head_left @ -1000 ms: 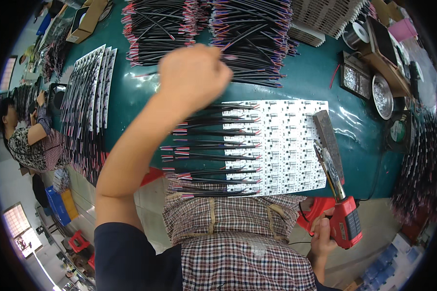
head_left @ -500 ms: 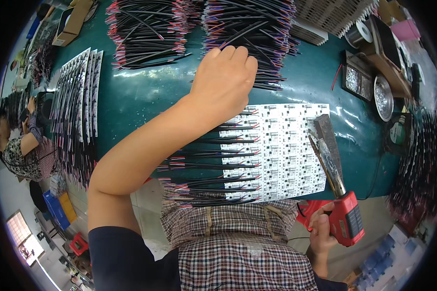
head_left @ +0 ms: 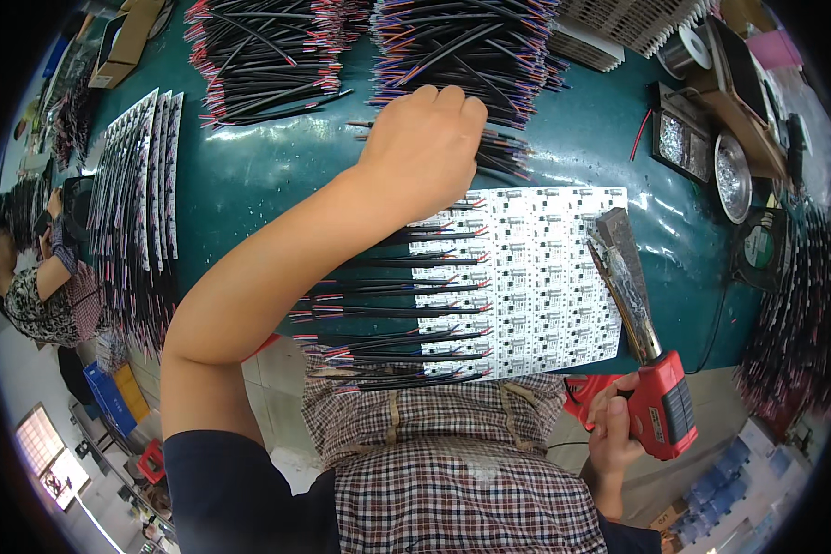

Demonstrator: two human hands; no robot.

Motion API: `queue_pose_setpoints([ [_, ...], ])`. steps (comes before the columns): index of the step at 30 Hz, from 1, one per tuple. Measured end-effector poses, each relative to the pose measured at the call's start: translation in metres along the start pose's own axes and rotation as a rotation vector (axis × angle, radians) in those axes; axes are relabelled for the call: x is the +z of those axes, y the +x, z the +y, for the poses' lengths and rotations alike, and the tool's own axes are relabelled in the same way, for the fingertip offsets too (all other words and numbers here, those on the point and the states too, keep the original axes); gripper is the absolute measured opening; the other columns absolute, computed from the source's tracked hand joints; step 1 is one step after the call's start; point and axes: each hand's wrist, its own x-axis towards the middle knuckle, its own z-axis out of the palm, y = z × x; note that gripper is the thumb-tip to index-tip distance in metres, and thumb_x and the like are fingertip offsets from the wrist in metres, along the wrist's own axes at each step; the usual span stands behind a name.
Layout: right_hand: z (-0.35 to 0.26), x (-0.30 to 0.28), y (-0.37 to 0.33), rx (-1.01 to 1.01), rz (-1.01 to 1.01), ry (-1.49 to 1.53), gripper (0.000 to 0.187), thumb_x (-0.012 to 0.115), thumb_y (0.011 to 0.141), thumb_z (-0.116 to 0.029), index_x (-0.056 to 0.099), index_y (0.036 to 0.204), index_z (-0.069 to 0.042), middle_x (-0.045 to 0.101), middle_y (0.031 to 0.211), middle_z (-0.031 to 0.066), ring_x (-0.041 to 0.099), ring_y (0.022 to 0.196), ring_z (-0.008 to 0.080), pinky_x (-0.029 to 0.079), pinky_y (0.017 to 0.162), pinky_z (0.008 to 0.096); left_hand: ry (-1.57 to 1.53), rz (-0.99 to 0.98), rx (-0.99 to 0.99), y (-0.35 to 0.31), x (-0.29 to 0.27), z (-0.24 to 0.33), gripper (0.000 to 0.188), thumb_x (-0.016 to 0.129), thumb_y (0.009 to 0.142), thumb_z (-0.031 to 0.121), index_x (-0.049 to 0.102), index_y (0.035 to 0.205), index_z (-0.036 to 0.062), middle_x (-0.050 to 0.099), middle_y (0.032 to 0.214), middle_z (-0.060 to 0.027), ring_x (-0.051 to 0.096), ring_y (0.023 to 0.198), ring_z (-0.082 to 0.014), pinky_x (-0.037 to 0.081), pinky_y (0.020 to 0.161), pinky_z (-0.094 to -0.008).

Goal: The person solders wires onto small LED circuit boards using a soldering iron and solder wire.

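i'm in an electronics workshop: my green bench (head_left: 258,175) carries circuit boards (head_left: 554,286) and heaps of cut wires (head_left: 268,55), i hold a red soldering gun (head_left: 663,406), and a co-worker (head_left: 42,295) is to my left.

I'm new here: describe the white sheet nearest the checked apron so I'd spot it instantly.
On the green table, look beyond the checked apron. There lies a white sheet, black wires across its left part. Unlike the overlapping sheets farther left, it shows a broad wire-free right side.
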Motion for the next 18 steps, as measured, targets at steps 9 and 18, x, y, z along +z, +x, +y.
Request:
queue_pose_setpoints([
  [9, -0.003, 0.003, 0.003, -0.032, 0.008, 0.002, 0.035, 0.056, 0.096, -0.007, 0.051, 0.127, 0.008, 0.046, 0.062, 0.0016, 0.041, 0.049, 0.0086, 0.038, 0.048, 0.0253, -1.205, 0.551, -0.148, -0.01, -0.044, -0.021, 0.013, 0.05, 0.094, 0.0, 0.056, 0.106, 0.0009, 0.058, 0.09, -0.0049, 0.051, 0.066, -0.0091, 0.044, 0.065, -0.0226],
  [18, -0.011, 0.005, 0.008, -0.023, -0.001, 0.014, 0.034, 0.056, 0.095, -0.005, 0.05, 0.126, 0.008, 0.043, 0.061, 0.0003, 0.039, 0.048, 0.0084, 0.039, 0.048, 0.0253, -1.263, 0.503, -0.389, -0.013, -0.033, -0.012, 0.025, 0.057, 0.104, 0.017, 0.061, 0.119, -0.0028, 0.069, 0.092, -0.0101, 0.066, 0.083, -0.0145, 0.054, 0.079, -0.0269],
])
